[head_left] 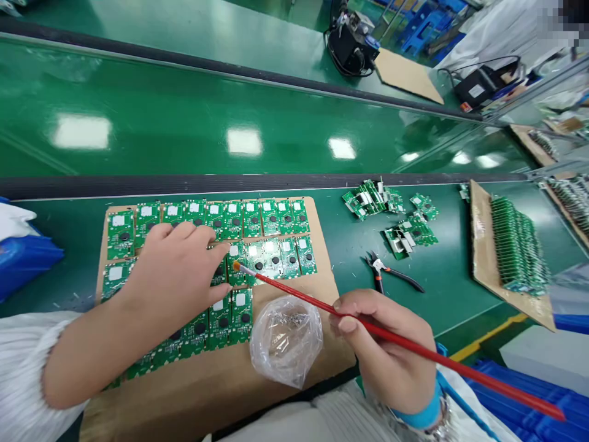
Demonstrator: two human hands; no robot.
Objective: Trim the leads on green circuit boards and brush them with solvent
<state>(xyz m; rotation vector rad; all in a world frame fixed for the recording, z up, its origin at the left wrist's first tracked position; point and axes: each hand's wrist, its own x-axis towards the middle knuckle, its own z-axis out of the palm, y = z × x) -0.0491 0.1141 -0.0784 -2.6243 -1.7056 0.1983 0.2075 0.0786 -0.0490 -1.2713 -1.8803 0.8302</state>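
Several small green circuit boards (257, 218) lie in rows on a brown cardboard sheet (322, 270). My left hand (177, 276) rests flat on the boards in the middle rows, fingers stretched out, holding nothing. My right hand (386, 350) is closed on a long red brush (414, 347). The brush's bristle tip (236, 266) touches a board just right of my left fingertips. A clear plastic bag (286, 337) of small metal parts lies on the cardboard between my hands.
Black pliers (391, 273) lie on the green bench right of the cardboard. Loose board piles (396, 218) sit beyond them. A tilted cardboard tray (483, 258) with stacked boards stands at right. Blue crates are at lower right and far left. A green conveyor runs behind.
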